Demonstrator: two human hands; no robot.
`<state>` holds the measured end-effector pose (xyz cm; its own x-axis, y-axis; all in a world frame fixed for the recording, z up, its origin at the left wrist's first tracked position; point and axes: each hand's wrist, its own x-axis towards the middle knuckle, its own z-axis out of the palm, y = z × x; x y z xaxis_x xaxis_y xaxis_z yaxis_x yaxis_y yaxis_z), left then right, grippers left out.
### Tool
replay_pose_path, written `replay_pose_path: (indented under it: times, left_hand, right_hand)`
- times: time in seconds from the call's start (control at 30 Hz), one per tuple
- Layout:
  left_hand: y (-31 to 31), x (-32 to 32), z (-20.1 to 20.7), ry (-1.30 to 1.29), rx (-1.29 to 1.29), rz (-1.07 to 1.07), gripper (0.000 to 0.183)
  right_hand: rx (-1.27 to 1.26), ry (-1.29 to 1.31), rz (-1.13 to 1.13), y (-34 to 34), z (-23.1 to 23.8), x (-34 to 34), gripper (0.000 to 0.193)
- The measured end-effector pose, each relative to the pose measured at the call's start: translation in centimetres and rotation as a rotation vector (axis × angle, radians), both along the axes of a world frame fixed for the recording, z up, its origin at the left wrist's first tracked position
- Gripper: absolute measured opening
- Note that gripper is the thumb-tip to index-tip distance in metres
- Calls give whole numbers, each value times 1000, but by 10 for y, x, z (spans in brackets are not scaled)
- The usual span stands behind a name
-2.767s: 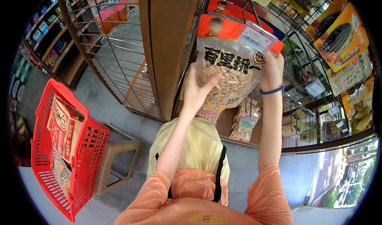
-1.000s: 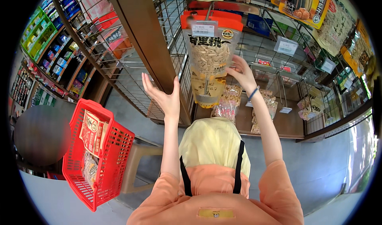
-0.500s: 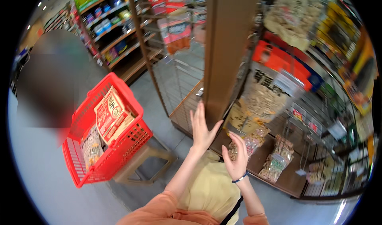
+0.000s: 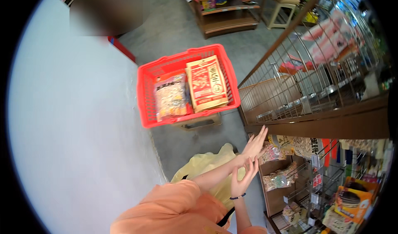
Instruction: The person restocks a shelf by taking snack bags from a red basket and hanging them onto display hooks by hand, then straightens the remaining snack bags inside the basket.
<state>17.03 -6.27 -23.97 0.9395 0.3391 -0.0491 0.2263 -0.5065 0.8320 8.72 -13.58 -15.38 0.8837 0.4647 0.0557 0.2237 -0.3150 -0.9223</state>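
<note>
My left hand [image 4: 254,145] reaches out beside the brown post of the rack, fingers stretched and nothing held. Just below it in the picture is my right hand [image 4: 244,179], a dark bracelet at its wrist, with fingers loosely apart and empty. The two hands overlap in view; whether they touch I cannot tell. Nearest to them, a clear bag of nuts [image 4: 272,153] lies on the rack's low shelf, with another bag [image 4: 282,178] beside it. Ahead to the left, a red shopping basket [image 4: 145,109] holds a plastic bag of nuts [image 4: 172,96] and paper packages [image 4: 206,85].
The basket rests on a beige stool [image 4: 199,123]. A white wall [image 4: 78,122] runs along the left. A wire rack [image 4: 269,97] with a brown post [image 4: 331,124] stands close on the right, hung with packaged snacks. Wooden shelves [image 4: 228,22] and another stool [image 4: 282,12] stand farther off.
The view has turned left, so the basket now sits near the middle and the rack at the right. My hands have come closer together, both still empty.
</note>
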Motion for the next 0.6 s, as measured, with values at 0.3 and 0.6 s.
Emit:
replay_pose_path:
  times: [0.3, 0.6]
  left_hand:
    - [14, -226, 57, 435, -425, 459, 41]
    - [18, -395, 169, 713, -540, 726, 24]
  right_hand:
    - [-416, 342, 135, -94, 0, -56, 36]
    - [-729, 1107, -217, -255, -18, -106, 28]
